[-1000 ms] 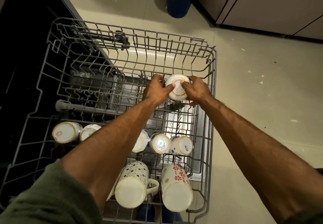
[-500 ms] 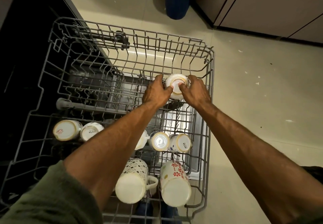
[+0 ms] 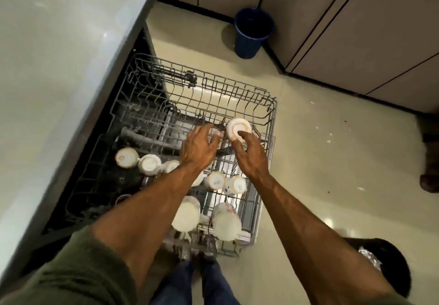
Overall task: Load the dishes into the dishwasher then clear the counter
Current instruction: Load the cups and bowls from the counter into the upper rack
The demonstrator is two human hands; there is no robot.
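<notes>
A small white bowl sits upside down in the far right part of the pulled-out grey dishwasher rack. My left hand hovers just left of it with fingers spread and relaxed, holding nothing. To the bowl's near side is my right hand, its fingertips still at the rim, fingers straight. Several upturned cups and two large mugs fill the near rows of the rack.
The grey counter top runs along the left above the open dishwasher. A blue bin stands on the tiled floor by the cabinets. A dark round object with foil lies at the lower right.
Both hands have let go of the bowl and drawn back toward me. The view has pulled up and back, so the counter top now shows.
</notes>
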